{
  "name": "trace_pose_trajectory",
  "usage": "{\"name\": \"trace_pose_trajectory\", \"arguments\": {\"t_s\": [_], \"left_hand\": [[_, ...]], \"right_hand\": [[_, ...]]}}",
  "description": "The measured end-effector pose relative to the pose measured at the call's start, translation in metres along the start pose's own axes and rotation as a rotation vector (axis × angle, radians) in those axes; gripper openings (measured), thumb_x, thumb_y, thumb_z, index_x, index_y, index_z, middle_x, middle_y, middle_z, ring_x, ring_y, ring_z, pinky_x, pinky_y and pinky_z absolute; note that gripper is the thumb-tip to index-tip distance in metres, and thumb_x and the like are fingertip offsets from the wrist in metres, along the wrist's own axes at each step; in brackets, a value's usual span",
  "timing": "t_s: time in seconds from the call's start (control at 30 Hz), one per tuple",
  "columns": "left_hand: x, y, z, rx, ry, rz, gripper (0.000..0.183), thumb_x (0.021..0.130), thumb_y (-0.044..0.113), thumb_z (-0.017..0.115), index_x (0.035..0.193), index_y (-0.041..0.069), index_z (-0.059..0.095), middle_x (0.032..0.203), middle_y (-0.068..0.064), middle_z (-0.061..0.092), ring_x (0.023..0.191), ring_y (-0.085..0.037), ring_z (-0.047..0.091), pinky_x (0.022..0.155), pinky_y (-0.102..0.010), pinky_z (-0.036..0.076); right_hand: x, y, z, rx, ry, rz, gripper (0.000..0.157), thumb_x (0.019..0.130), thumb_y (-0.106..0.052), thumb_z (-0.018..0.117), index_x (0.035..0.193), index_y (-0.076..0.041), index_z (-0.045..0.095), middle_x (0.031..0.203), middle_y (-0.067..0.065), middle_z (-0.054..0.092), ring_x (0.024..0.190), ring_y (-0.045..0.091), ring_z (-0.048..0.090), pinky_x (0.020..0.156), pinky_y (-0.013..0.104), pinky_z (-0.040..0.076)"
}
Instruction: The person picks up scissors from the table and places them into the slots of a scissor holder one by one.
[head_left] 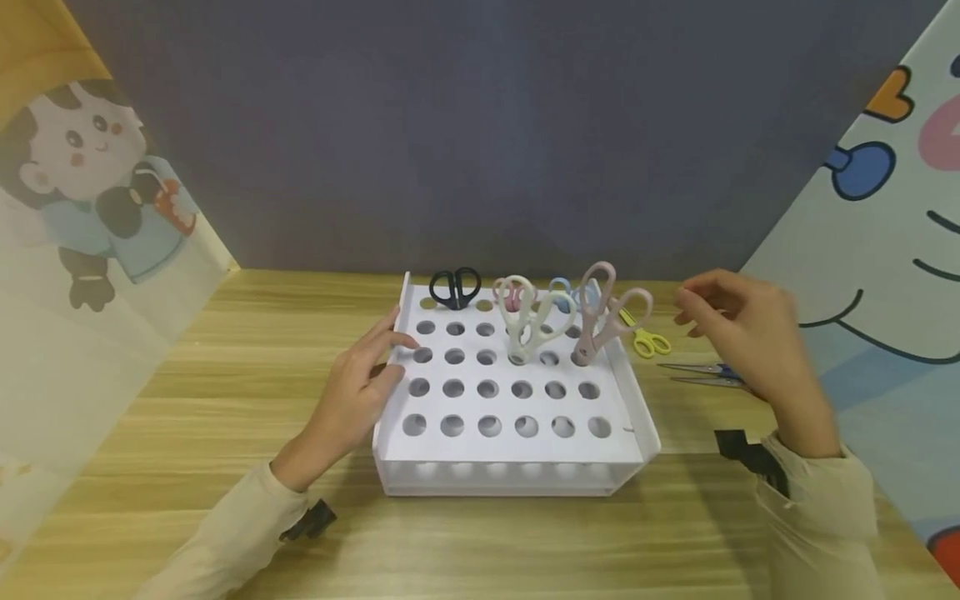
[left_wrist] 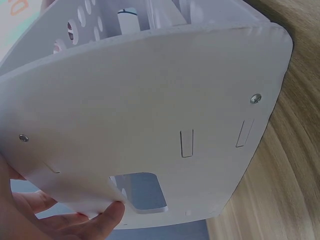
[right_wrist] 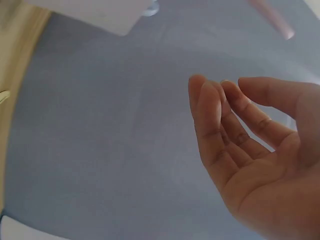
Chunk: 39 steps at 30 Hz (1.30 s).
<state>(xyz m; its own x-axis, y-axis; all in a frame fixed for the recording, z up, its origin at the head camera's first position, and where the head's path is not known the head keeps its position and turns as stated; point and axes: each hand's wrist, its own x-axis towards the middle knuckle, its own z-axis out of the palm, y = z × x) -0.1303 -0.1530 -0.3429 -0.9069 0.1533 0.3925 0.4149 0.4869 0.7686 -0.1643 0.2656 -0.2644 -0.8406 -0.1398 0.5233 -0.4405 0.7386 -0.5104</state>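
A white rack (head_left: 525, 448) with rows of round holes stands on the table. My left hand (head_left: 341, 400) grips its left side panel (left_wrist: 150, 105), with fingers over the top edge. Cream scissors (head_left: 515, 343) and pale pink scissors (head_left: 585, 348) stand handles-up in the middle row. Toward the back are black scissors (head_left: 454, 302), a smaller pink pair (head_left: 512, 302) and a light blue pair, the last two partly hidden. My right hand (head_left: 750, 333) hovers right of the rack, fingers loosely bent, holding nothing. Below it lie blue-handled scissors (head_left: 697, 368), their handles mostly covered.
Yellow scissors (head_left: 640, 335) lie on the wooden table (head_left: 225, 358) just beyond the rack's right wall. A dark grey partition (head_left: 487, 142) closes off the back. Panels with cartoon prints (head_left: 97, 183) flank the table left and right.
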Motion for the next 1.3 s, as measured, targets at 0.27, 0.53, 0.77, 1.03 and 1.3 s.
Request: {"name": "trace_pose_trajectory", "arguments": {"t_s": [0.27,0.53,0.77,1.03,1.3], "left_hand": [[0.000,0.000,-0.001,-0.019,-0.002,0.005,0.025,0.090,-0.003,0.052,0.108,0.004,0.067,0.160,0.001,0.030,0.144,-0.028,0.034,0.095,-0.031,0.054],[0.000,0.000,-0.001,-0.016,-0.001,0.018,0.024,0.090,-0.003,0.052,0.107,0.007,0.067,0.160,0.000,0.030,0.144,-0.027,0.035,0.094,-0.031,0.055],[-0.001,0.000,-0.001,-0.009,0.003,0.016,0.025,0.090,-0.003,0.052,0.107,0.008,0.067,0.160,-0.001,0.030,0.144,-0.028,0.035,0.093,-0.032,0.056],[-0.001,0.000,0.000,-0.009,0.001,0.005,0.025,0.090,-0.002,0.052,0.108,0.009,0.067,0.160,0.000,0.029,0.144,-0.028,0.034,0.094,-0.031,0.055],[0.000,0.001,0.001,0.000,0.005,0.014,0.024,0.091,-0.001,0.052,0.108,0.007,0.067,0.160,-0.001,0.029,0.145,-0.028,0.034,0.094,-0.031,0.055]], "right_hand": [[0.008,0.039,0.011,-0.003,-0.097,0.085,0.023,0.098,-0.016,0.061,0.107,0.004,0.069,0.088,0.023,0.072,0.061,0.000,0.062,0.051,0.013,0.054],[0.010,0.080,0.028,-0.082,-0.144,0.118,0.023,0.099,-0.015,0.059,0.108,0.005,0.067,0.091,0.025,0.071,0.072,0.025,0.069,0.081,0.038,0.060],[0.009,0.107,0.049,-0.138,-0.211,0.117,0.024,0.098,-0.014,0.058,0.110,0.006,0.064,0.100,0.029,0.069,0.092,0.047,0.065,0.078,0.064,0.051],[0.005,0.127,0.072,-0.206,-0.313,0.105,0.033,0.093,-0.013,0.062,0.114,0.013,0.059,0.110,0.038,0.063,0.101,0.055,0.059,0.082,0.068,0.051],[0.001,0.126,0.090,-0.174,-0.498,0.110,0.050,0.096,-0.015,0.061,0.137,0.011,0.048,0.129,0.038,0.055,0.118,0.058,0.051,0.099,0.070,0.043]]}}
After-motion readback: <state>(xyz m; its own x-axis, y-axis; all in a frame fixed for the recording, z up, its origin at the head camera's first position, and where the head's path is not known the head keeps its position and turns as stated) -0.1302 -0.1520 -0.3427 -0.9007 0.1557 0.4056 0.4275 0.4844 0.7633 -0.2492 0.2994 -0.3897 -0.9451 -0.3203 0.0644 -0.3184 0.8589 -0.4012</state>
